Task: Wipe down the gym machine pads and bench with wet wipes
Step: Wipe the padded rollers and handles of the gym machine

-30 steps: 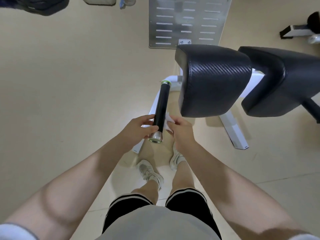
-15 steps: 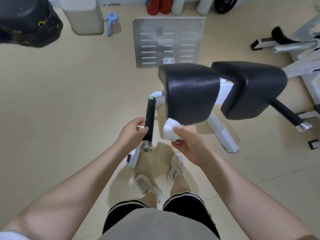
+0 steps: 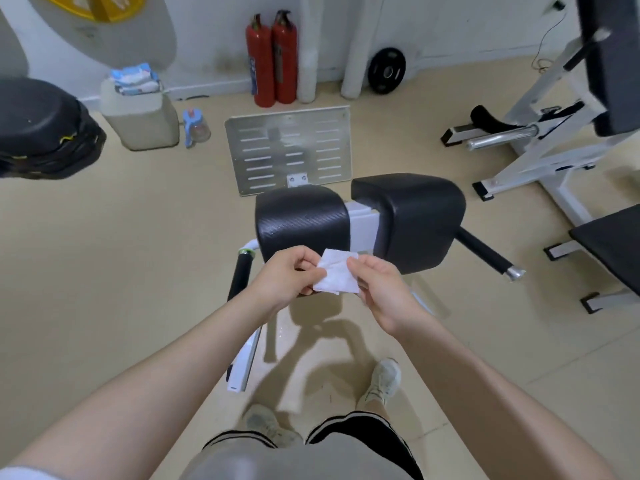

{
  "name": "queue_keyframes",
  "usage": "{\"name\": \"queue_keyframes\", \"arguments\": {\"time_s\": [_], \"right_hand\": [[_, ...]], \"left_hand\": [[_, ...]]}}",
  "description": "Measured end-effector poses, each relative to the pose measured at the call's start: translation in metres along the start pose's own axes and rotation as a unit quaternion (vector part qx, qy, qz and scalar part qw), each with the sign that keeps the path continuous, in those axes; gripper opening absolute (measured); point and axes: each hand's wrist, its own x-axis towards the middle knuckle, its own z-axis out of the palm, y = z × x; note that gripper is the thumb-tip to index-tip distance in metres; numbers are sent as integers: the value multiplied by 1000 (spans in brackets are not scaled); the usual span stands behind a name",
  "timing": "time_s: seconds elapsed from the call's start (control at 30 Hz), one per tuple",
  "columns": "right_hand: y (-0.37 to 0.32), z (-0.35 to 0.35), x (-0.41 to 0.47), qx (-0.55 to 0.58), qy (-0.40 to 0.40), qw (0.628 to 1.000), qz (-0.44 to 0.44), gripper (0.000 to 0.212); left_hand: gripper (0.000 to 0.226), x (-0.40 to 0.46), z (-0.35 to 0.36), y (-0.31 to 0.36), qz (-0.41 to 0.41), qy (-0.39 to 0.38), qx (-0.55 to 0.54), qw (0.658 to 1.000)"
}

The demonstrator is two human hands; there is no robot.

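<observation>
A folded white wet wipe (image 3: 337, 276) is held between both hands in front of the machine. My left hand (image 3: 284, 275) pinches its left edge and my right hand (image 3: 377, 289) pinches its right edge. Just behind them stand two black textured pads, the left pad (image 3: 302, 218) and the right pad (image 3: 412, 216), on a white frame. A black handle (image 3: 239, 277) with a green ring sticks out at the left, free of my hands. A second black handle (image 3: 485, 254) points right.
A metal foot plate (image 3: 289, 150) lies beyond the pads. Two red fire extinguishers (image 3: 272, 57) and a weight plate (image 3: 387, 71) stand by the wall. A wipes pack (image 3: 135, 79) sits on a beige box. A white machine frame (image 3: 540, 147) and black bench (image 3: 616, 244) are at right.
My left hand has let go of the black handle and now pinches the wipe together with my right hand. The view has lifted and pulled back, showing the wall.
</observation>
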Motion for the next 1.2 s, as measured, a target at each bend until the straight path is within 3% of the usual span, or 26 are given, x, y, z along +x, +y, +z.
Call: {"name": "queue_keyframes", "arguments": {"time_s": [0.13, 0.3, 0.4, 0.47, 0.53, 0.63, 0.8, 0.93, 1.03, 1.2], "right_hand": [[-22, -48, 9, 4, -33, 998, -58, 22], [-66, -117, 33, -132, -111, 980, -98, 26], [-94, -147, 55, -171, -88, 975, -111, 13], [-110, -160, 71, -204, -81, 969, -116, 20], [-122, -169, 88, -238, -114, 957, -117, 30], [-133, -172, 119, -306, -141, 929, -155, 23], [-144, -154, 174, -367, -107, 902, -199, 18], [-157, -149, 226, -424, -41, 878, -220, 17], [-161, -149, 273, -504, 11, 834, -224, 23], [-137, -131, 346, -575, -40, 802, -158, 23]], "left_hand": [[16, 25, 39, 27, 9, 10, -12, 1000], [16, 71, 88, 63, -27, 36, -95, 994], [15, 95, 115, 80, -53, 35, -151, 986], [13, 109, 129, 89, -55, 38, -186, 980], [8, 121, 137, 92, -28, 52, -130, 990], [12, 142, 138, 99, -7, 85, -37, 996], [28, 192, 118, 113, -5, 102, -106, 989], [28, 248, 98, 115, -64, 114, -143, 981], [33, 290, 83, 94, -126, 104, -90, 982], [42, 337, 68, 44, -187, 108, -40, 976]]}}
